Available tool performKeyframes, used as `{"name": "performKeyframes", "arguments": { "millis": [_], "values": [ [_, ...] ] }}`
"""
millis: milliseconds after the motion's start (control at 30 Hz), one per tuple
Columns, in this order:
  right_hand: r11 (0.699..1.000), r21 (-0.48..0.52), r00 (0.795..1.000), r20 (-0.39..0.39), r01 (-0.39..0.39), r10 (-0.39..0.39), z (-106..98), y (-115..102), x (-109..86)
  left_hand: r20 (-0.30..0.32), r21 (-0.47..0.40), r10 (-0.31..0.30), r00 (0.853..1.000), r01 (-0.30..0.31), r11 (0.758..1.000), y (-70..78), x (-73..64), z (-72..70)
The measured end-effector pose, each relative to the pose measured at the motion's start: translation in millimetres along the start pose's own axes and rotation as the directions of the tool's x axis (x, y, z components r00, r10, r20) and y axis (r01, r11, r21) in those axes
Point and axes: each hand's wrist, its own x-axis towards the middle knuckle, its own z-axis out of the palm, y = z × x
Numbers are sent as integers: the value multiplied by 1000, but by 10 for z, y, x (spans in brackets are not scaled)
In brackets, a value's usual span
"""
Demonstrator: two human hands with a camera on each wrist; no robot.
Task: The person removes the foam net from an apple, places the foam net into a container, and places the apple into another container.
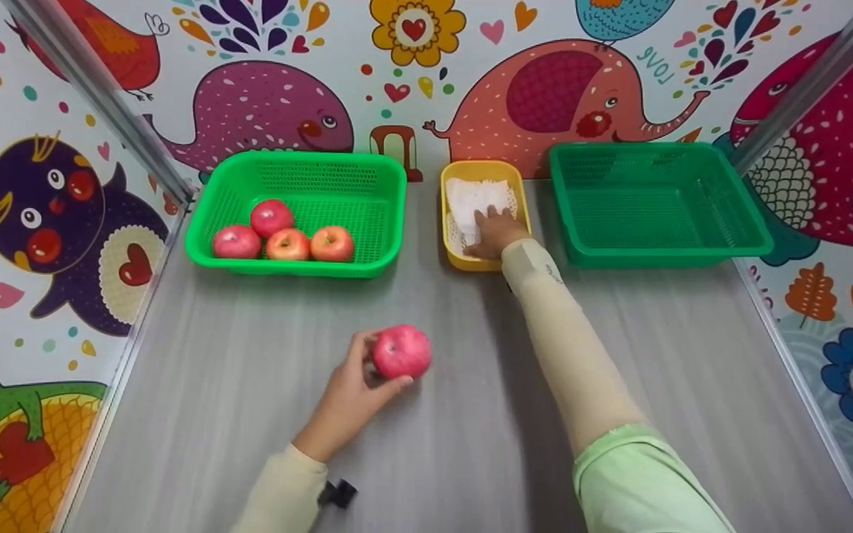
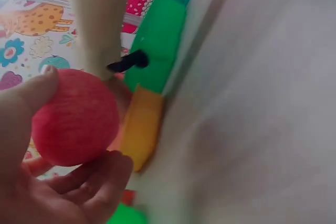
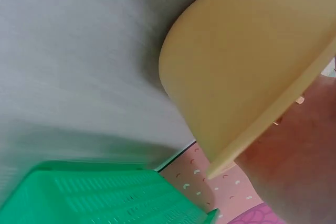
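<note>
A pinkish-red apple (image 1: 402, 351) is gripped between the thumb and fingers of my left hand (image 1: 349, 396), above the middle of the table. The same apple (image 2: 76, 117) fills much of the left wrist view. My right hand (image 1: 499, 231) reaches down into a small yellow basket (image 1: 463, 262), fingers spread over white foam netting (image 1: 471, 198). Whether any netting is pinched cannot be seen. In the right wrist view the wall of the yellow basket (image 3: 236, 61) hides the fingertips.
At the back left, a bright green basket (image 1: 371, 263) holds several red apples (image 1: 289, 244). A darker green basket (image 1: 645, 255) stands at the back right, beyond the right forearm. Patterned walls and metal posts (image 1: 804, 81) border the grey table (image 1: 249, 340).
</note>
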Motion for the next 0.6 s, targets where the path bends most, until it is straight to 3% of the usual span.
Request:
{"name": "performKeyframes", "arguments": {
  "millis": [100,200,267,333,467,600],
  "values": [
    [1000,5,1000,8,-5,5,10,10,18,-28,138,95,995,-90,986,183,224,-330],
    [1000,9,1000,6,-5,5,27,50,27,-56,280,224,973,-200,939,318,537,-664],
    [1000,-15,1000,-4,8,-8,39,59,37,-75,373,259,963,-214,903,384,776,-899],
    [999,-34,1000,-12,17,-17,44,53,34,-90,449,255,963,-190,873,427,1029,-1125],
    [999,-47,1000,-15,17,-18,58,35,47,-97,591,170,981,-81,803,401,1507,-1516],
    [1000,-19,1000,-10,-4,4,93,23,76,-102,667,110,989,-14,745,255,1855,-1741]
  ]
}}
